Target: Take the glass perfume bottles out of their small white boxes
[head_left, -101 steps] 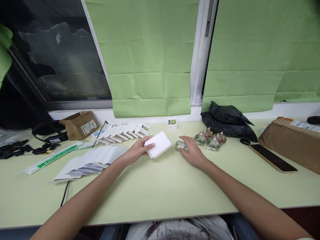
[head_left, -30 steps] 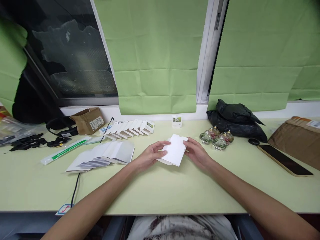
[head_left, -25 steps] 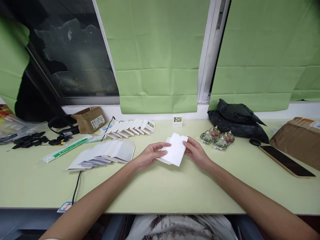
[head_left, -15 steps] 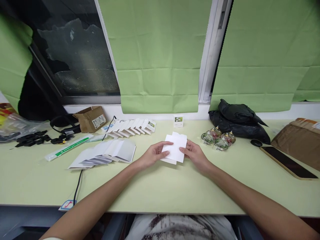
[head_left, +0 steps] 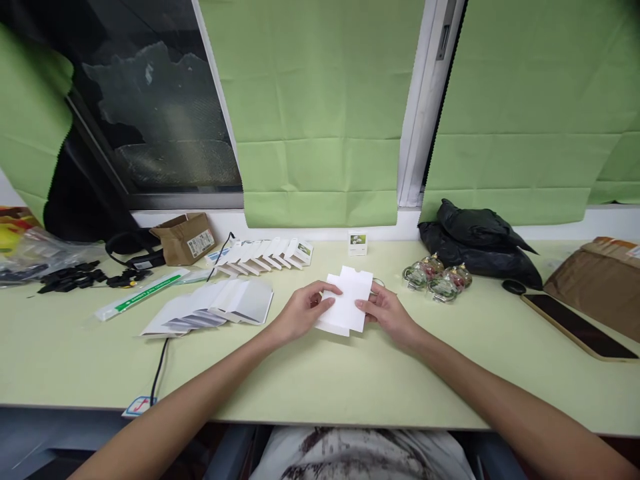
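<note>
Between both hands, above the table, is a flattened white paper box (head_left: 351,303) with flaps showing at its top and lower left. My left hand (head_left: 301,312) grips its left side, thumb and index finger on the front. My right hand (head_left: 393,315) pinches the right edge, thumb in front and the other fingers behind. To the left lies a fanned stack of flat white paper boxes (head_left: 245,301). Behind it stands a row of white formed boxes (head_left: 273,253). One small white box with a green picture (head_left: 357,244) stands upright at the back.
Clear-wrapped round ornaments (head_left: 443,285) lie right of my hands, near black plastic bags (head_left: 480,243). A phone (head_left: 575,327) and a brown package (head_left: 600,283) are at the right. Leftward are a brown carton (head_left: 184,240), a green-and-white packet (head_left: 143,293) and a black cable (head_left: 159,370).
The flattened box has shifted slightly left and toward me, with both hands still on it. The view has turned a little; the other things on the table stay put.
</note>
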`<move>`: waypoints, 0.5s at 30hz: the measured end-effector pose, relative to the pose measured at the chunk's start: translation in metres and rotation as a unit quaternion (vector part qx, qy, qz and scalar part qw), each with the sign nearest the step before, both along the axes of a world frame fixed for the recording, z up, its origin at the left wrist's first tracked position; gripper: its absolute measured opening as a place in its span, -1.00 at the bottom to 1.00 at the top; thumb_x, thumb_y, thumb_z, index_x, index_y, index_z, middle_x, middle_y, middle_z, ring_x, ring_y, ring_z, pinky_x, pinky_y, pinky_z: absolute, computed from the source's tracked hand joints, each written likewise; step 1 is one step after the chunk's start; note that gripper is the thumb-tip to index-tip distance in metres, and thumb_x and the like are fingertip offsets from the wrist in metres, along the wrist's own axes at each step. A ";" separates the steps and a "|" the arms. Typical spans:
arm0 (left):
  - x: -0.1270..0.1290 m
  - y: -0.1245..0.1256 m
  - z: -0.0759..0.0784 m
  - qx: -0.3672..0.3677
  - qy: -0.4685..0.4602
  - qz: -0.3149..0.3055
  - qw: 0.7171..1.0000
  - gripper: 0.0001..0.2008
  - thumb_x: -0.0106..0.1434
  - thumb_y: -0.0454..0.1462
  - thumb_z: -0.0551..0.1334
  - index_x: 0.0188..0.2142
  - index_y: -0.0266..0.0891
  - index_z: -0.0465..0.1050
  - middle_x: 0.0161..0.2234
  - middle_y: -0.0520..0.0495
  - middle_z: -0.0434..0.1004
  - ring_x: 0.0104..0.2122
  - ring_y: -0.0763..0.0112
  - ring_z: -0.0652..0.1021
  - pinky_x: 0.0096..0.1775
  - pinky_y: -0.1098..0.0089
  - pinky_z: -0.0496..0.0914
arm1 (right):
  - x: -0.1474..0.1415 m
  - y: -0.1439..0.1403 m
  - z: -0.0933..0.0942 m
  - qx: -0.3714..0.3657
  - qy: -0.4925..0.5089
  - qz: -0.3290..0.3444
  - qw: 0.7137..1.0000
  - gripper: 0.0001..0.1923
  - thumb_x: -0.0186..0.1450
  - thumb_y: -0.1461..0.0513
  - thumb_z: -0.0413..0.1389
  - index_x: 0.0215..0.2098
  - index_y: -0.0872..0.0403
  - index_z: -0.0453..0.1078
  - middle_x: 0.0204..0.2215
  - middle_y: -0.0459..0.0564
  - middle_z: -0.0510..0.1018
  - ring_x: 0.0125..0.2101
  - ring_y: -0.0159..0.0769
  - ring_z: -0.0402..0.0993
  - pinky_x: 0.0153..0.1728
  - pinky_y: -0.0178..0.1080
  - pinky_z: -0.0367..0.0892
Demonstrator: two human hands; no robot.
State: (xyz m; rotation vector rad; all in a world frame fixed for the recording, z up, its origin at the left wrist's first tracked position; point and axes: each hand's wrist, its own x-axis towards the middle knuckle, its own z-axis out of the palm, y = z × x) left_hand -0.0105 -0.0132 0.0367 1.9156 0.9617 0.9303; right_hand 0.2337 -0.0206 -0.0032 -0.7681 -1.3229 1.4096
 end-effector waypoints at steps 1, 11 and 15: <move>0.000 0.000 -0.003 -0.007 -0.004 0.003 1.000 -0.65 0.38 -0.03 0.29 0.02 -0.16 0.59 -0.25 -0.07 0.56 -0.43 0.45 0.40 -0.44 0.46 0.23 | -0.001 -0.001 0.000 0.001 -0.002 0.004 1.000 -0.42 0.23 0.02 0.39 0.15 -0.02 0.43 -0.12 0.04 0.69 -0.18 -0.10 0.65 -0.23 -0.10 0.58; -0.006 -0.001 -0.004 -0.081 -0.077 -0.003 0.994 -0.58 0.29 0.00 0.39 0.00 -0.21 0.62 -0.07 -0.16 0.59 -0.39 0.43 0.51 -0.41 0.45 0.34 | 0.004 0.002 0.000 -0.037 -0.023 0.029 0.999 -0.35 0.18 0.00 0.43 0.17 -0.02 0.44 -0.28 -0.02 0.69 -0.35 -0.18 0.64 -0.38 -0.18 0.55; -0.005 -0.003 0.001 -0.020 -0.081 0.005 0.997 -0.62 0.33 0.00 0.34 -0.01 -0.18 0.67 0.10 -0.21 0.50 -0.29 0.38 0.54 -0.40 0.45 0.37 | 0.005 0.002 0.000 -0.053 -0.023 0.044 0.997 -0.34 0.16 0.01 0.44 0.16 -0.03 0.44 -0.27 -0.02 0.68 -0.36 -0.18 0.64 -0.37 -0.16 0.57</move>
